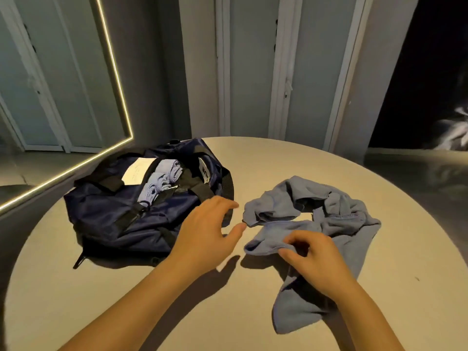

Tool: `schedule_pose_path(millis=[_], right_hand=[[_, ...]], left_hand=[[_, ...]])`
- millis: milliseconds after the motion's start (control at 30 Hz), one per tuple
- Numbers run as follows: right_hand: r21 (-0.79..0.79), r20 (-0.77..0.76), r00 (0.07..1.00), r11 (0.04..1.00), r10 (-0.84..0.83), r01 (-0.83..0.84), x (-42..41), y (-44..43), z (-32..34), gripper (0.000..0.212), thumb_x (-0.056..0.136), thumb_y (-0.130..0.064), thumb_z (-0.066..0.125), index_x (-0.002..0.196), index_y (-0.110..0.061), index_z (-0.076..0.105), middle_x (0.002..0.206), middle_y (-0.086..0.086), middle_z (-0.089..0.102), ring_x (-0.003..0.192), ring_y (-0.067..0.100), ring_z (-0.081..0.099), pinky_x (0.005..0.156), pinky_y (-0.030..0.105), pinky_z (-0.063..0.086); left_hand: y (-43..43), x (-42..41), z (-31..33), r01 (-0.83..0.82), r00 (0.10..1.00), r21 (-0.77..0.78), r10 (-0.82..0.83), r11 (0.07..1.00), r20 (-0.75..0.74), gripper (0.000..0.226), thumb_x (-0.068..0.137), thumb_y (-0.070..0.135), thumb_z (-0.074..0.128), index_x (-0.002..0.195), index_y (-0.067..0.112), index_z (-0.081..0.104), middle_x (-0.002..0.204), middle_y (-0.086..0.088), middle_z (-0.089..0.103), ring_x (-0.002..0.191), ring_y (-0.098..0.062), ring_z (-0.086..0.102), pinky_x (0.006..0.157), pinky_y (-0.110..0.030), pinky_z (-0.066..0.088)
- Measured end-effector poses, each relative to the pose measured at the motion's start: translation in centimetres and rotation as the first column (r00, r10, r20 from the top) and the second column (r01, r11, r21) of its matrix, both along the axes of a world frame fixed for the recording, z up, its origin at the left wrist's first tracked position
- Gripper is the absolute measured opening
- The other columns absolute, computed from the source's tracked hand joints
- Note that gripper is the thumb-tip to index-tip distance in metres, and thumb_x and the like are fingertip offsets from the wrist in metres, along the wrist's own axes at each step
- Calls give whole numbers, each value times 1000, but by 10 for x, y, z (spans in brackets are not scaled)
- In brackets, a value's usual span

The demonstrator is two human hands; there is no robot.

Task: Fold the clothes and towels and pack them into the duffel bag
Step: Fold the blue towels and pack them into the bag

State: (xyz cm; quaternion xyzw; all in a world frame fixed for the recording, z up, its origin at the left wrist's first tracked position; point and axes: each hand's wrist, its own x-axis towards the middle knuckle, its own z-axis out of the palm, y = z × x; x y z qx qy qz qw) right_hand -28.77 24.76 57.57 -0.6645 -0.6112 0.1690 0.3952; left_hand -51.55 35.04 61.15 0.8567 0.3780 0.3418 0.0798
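Head view. We read the round table (pixel 278 158) as a dial, with the person at 6 o'clock.

Containers: the navy duffel bag (pixel 114 219) lies at 10 o'clock, its top opening unzipped. Inside the opening we see two folded light-blue cloths (pixel 162 181), one behind the other and touching. A white sheet (pixel 138 171) lies just beside them, toward 9 o'clock. Black straps (pixel 228 183) cross the bag and hang over its 3 o'clock side.

Task item: a loose blue towel (pixel 342 214) lies crumpled on the table from the centre toward 3 o'clock, apart from the bag. One end trails toward 5 o'clock.

Hands: the left hand (pixel 205 236) hovers between bag and towel, partly over the bag's near corner. Its fingers are spread and relaxed, grasping nothing; the thumb tip sits just beside the towel's edge. The right hand (pixel 314 262) pinches a fold of the towel between thumb and curled fingers, and it covers part of the trailing end.

Surroundings: a mirror with a lit edge strip (pixel 119 79) stands beyond 10 o'clock. Pale closet doors (pixel 253 72) stand beyond 12 o'clock.
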Motion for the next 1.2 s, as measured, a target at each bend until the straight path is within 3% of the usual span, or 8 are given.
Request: schedule_pose_path(millis=[133, 300, 467, 633, 833, 933, 1033, 1200], right_hand=[[76, -282, 953, 993, 107, -89, -13, -10, 20, 11, 97, -22, 68, 90, -22, 76, 86, -5, 75, 83, 14, 72, 75, 32, 60], [228, -88, 932, 904, -352, 363, 27, -1, 3, 18, 96, -15, 65, 97, -34, 67, 92, -18, 69, 84, 3, 64, 79, 36, 57], [114, 190, 929, 947, -317, 300, 43, 7, -17, 59, 94, -14, 65, 150, -23, 46, 152, 0, 47, 139, 25, 42, 111, 48, 41], [-52, 376, 881, 943, -287, 329, 41, 14, -19, 69, 100, -30, 59, 160, -30, 25, 133, 7, 61, 114, 35, 58, 94, 51, 49], [-49, 443, 853, 943, -274, 328, 34, 15, -17, 57, 99, -37, 61, 152, -29, 43, 105, 3, 69, 102, 29, 61, 93, 49, 48], [-42, 513, 827, 955, -231, 292, 31, 17, -17, 22, 97, -38, 65, 114, -27, 73, 98, -1, 70, 91, 23, 62, 86, 41, 52], [11, 471, 854, 970, -220, 243, 28, 17, -18, 15, 97, -27, 65, 82, -24, 68, 87, -5, 60, 77, 17, 51, 69, 32, 42], [106, 430, 889, 986, -159, 125, 18, 12, -17, 5, 93, -20, 64, 97, -21, 61, 103, -2, 56, 94, 24, 53, 80, 39, 45]], left_hand=[[-12, 22, -8, -14, 992, -416, -40, 909, -120, 56, 89, 66, 62, 131, 30, 62, 128, 12, 65, 112, -10, 63, 96, -36, 53], [-19, 23, -22, -229, 917, -412, 53, 882, -395, 79, 78, 67, 75, 142, 26, 51, 124, 4, 60, 106, -18, 61, 90, -36, 54], [-17, 8, -29, -314, 893, -392, 129, 865, -432, 54, 74, 69, 77, 96, 25, 56, 98, 7, 55, 85, -15, 55, 71, -33, 50], [-22, -3, -30, -223, 937, -443, 65, 868, -343, 29, 87, 44, 77, 83, 25, 56, 78, 3, 61, 73, -18, 58, 58, -32, 41], [-22, -37, -21, -69, 997, -401, 53, 913, -51, 12, 92, 33, 74, 85, 29, 65, 77, 5, 67, 72, -14, 61, 67, -42, 52], [-22, -54, -8, 65, 998, -431, -51, 900, 44, 3, 93, 28, 74, 90, 30, 73, 84, 8, 72, 78, -12, 66, 73, -37, 54], [-24, -71, 3, 118, 993, -478, -90, 870, 81, 8, 95, 26, 70, 97, 30, 76, 92, 14, 74, 88, -7, 69, 78, -26, 53], [-29, -102, 20, 99, 989, -484, -34, 869, 141, 17, 99, 19, 65, 101, 28, 79, 98, 14, 76, 95, -5, 70, 84, -29, 55]])
